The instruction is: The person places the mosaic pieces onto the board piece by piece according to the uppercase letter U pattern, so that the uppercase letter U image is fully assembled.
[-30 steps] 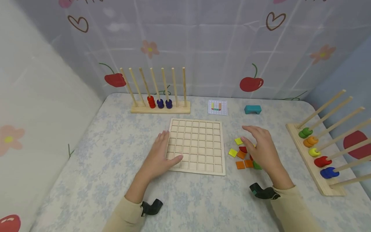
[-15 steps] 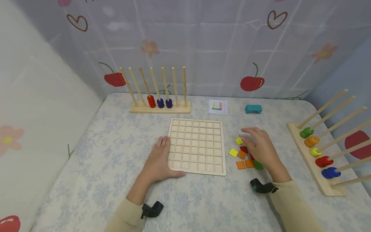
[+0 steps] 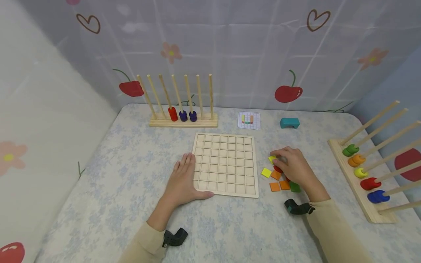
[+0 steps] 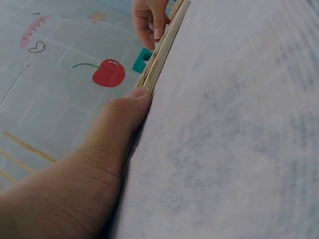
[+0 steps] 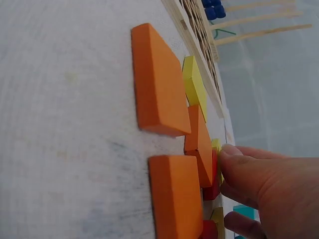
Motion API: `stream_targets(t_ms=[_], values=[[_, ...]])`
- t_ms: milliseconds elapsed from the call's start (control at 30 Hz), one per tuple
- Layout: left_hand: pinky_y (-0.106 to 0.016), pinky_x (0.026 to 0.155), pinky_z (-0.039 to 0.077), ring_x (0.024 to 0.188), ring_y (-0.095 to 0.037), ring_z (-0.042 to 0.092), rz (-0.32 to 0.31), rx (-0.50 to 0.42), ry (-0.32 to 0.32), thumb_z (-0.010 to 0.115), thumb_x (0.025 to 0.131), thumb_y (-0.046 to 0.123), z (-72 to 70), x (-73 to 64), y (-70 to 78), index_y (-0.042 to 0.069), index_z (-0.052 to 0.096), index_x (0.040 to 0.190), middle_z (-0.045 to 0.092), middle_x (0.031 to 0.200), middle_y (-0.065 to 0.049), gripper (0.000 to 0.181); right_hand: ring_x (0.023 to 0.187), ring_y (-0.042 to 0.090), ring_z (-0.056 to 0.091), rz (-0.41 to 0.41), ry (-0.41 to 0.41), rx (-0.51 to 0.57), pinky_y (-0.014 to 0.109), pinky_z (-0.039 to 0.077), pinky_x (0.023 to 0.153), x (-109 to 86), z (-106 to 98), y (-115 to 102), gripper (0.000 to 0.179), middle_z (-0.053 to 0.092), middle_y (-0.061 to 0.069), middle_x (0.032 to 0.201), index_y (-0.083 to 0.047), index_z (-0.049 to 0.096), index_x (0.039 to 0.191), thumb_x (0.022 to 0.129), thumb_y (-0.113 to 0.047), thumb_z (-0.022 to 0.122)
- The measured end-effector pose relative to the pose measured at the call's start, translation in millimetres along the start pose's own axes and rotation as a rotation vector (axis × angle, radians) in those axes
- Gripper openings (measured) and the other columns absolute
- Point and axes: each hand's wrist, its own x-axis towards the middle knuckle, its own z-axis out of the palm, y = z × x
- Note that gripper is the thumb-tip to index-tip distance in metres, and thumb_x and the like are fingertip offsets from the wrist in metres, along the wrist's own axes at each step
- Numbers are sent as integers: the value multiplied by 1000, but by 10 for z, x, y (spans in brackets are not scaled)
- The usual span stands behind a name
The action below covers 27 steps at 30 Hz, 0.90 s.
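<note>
A pale wooden grid board point(image 3: 227, 164) lies flat on the table. My left hand point(image 3: 184, 180) rests against its left and near edges, fingers straight and thumb stretched along the near side; in the left wrist view the thumb point(image 4: 114, 119) touches the board's edge. Right of the board, my right hand point(image 3: 292, 166) pinches a yellow square tile point(image 3: 272, 159) between thumb and index finger, low over the table. Beside it are another yellow tile point(image 3: 266, 172), several orange tiles point(image 3: 275, 187), a green tile point(image 3: 295, 187) and red pieces point(image 3: 277, 169), partly hidden under the hand.
A peg rack point(image 3: 184, 123) with red and dark blue beads stands at the back left, a second rack point(image 3: 363, 186) with coloured beads on the right. Behind the board are a pattern card point(image 3: 249, 121) and a teal block point(image 3: 289, 123).
My right hand has lowered toward the tiles, and its thumb and index finger have closed on the yellow tile. The left thumb has moved off the board's face to its near edge.
</note>
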Motion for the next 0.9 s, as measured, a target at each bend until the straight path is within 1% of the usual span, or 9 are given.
stream_targets(t_ms=[167,267,367,433,500,600,700,800,900], values=[[-48,127,8,157,-25,-1,1,8,11,63,60,90,3,-7,13,4,1,159,3,168,-12,145,116,42,43,16,-10,-16,59,44,94,9,0,19,30,60,18,121,-11,68,127,97,-16,64],[-48,127,9,157,-25,1,7,12,19,63,61,89,-1,-12,17,3,2,159,4,168,-13,144,117,41,42,26,-9,-13,59,44,94,17,4,28,28,60,17,122,-11,69,123,96,-17,65],[-48,127,8,157,-24,1,4,19,16,62,61,90,-4,-15,15,3,2,159,3,168,-12,144,119,41,41,35,-5,-1,61,42,98,26,8,41,25,60,17,124,-10,68,119,96,-18,66],[-48,127,8,157,-24,1,4,23,18,61,61,91,0,-16,9,3,2,159,3,168,-12,144,118,40,41,41,-2,10,59,43,97,31,8,45,23,62,16,120,-10,66,116,95,-19,67],[-48,127,9,157,-24,1,6,28,26,61,61,91,8,-16,0,3,3,159,4,168,-12,144,112,37,44,44,2,30,54,46,92,40,4,50,21,64,14,113,-9,65,113,95,-18,68],[-48,127,10,157,-25,2,9,31,35,60,60,92,20,-15,-11,3,4,159,4,168,-12,145,94,29,49,54,4,55,41,50,77,48,-4,47,19,64,11,99,-10,64,110,94,-18,69],[-47,127,9,157,-24,1,7,33,31,59,60,93,26,-13,-14,4,3,159,4,168,-11,145,79,24,51,82,5,100,31,49,63,55,-15,27,18,63,9,94,-11,62,110,95,-19,68],[-46,127,8,157,-22,-1,3,33,19,58,60,94,26,-9,-12,5,1,159,2,168,-10,145,74,24,51,117,22,146,27,47,56,66,-28,-13,17,63,8,97,-13,60,110,97,-22,66],[-46,127,8,157,-22,-1,2,34,13,57,60,94,24,-5,-6,5,1,159,2,168,-10,144,77,24,50,120,53,163,27,45,59,104,-32,-73,18,64,8,100,-13,61,110,97,-25,65]])
